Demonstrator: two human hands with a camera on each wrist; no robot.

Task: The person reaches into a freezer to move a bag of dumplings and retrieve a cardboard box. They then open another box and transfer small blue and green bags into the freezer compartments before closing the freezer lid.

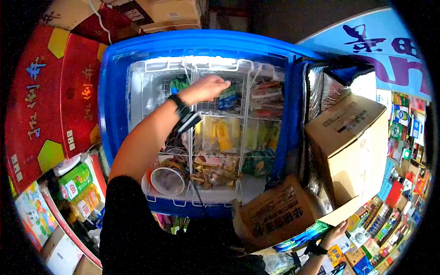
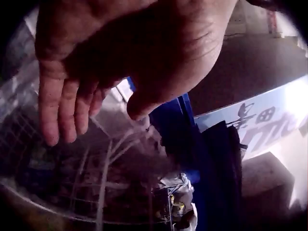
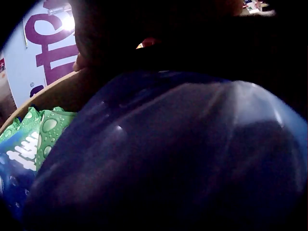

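Note:
My left hand [image 1: 208,88] is over the chest freezer [image 1: 201,43], above its wire baskets [image 1: 247,87]. In the left wrist view its fingers [image 2: 69,110] hang nearly straight, with nothing in the palm. Under it in the head view lie blue and green packs [image 1: 228,97]. At the lower right, my right hand [image 1: 333,233] grips the edge of an open cardboard box [image 1: 279,211]. Green and blue packs [image 3: 29,149] with water-drop print sit inside it. Dark blue plastic [image 3: 168,154] fills much of the dim right wrist view.
A taller carton [image 1: 348,151] stands on the right beside a silver-lined insulated bag [image 1: 316,87]. An empty-looking white tub [image 1: 167,180] is in the freezer's near left corner, next to yellow packs [image 1: 222,135]. Red cartons [image 1: 41,101] stack on the left; shelved goods [image 1: 398,197] line the right.

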